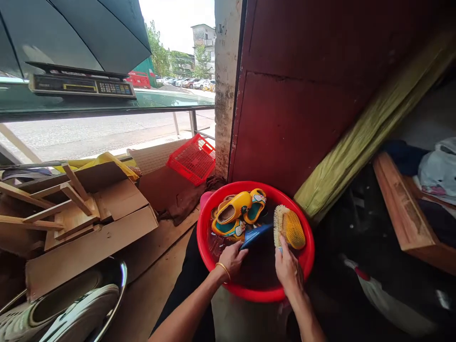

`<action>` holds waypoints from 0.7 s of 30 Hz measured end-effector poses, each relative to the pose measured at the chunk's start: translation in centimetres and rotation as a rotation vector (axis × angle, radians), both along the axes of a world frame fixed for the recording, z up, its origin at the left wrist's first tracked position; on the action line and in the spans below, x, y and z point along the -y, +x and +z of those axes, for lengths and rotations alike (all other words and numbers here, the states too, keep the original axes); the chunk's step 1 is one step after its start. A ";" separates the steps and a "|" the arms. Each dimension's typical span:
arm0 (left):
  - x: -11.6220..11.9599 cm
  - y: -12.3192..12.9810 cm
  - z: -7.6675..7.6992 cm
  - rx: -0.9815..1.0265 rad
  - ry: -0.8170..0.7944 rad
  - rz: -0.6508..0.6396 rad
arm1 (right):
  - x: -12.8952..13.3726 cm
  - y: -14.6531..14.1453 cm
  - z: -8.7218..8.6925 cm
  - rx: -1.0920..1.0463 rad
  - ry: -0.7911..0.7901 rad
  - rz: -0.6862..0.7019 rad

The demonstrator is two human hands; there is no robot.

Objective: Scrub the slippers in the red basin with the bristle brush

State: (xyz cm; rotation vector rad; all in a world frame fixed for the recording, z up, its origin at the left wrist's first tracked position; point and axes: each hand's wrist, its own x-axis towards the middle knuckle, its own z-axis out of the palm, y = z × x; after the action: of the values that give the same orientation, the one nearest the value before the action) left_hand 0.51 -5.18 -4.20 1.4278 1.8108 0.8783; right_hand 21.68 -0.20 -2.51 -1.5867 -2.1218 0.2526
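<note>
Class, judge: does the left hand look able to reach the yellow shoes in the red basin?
Probably yes: the left hand is close to the yellow shoes, with no barrier visible, though it may first have to put down the blue object it holds.

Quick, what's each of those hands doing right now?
Left hand: closed, holding a blue item; exactly what it is, I can't tell.
Right hand: closed, holding a pale-bristled brush.
</note>
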 end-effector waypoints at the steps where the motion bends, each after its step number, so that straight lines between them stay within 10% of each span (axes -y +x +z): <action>1: -0.5 -0.1 -0.3 0.076 0.026 0.021 | -0.2 0.1 0.2 -0.040 0.016 0.015; 10: -2.7 -0.3 -3.0 0.652 0.039 0.109 | 2.1 -1.3 -0.9 0.204 -0.184 0.300; 21: -3.0 -0.5 -4.2 0.780 -0.080 0.257 | -1.1 -3.5 -0.9 0.363 -0.199 0.123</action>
State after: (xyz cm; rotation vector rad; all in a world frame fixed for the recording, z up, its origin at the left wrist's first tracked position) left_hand 0.03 -2.13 -8.43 0.6495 1.4002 1.2552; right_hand 18.22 0.89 -3.44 -1.7223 -2.5451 0.2363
